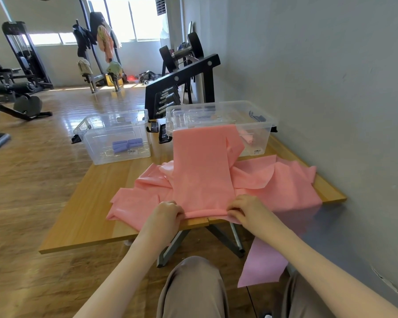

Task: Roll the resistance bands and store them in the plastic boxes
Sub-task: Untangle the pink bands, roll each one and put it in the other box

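Observation:
A long pink resistance band (202, 171) lies stretched flat from the lidded right plastic box (260, 125) down to the table's near edge. Its near end is folded into a small roll. My left hand (167, 213) pinches the left end of that roll, and my right hand (245, 208) pinches the right end. More pink bands (285, 180) lie crumpled underneath; one hangs off the table at the right. The open left plastic box (94, 136) holds rolled purple bands (126, 145).
The low wooden table (90, 216) stands against a grey wall on the right. A black dumbbell rack (182, 79) stands behind the boxes. Gym machines stand at the far left on the wooden floor. My knees sit below the table's near edge.

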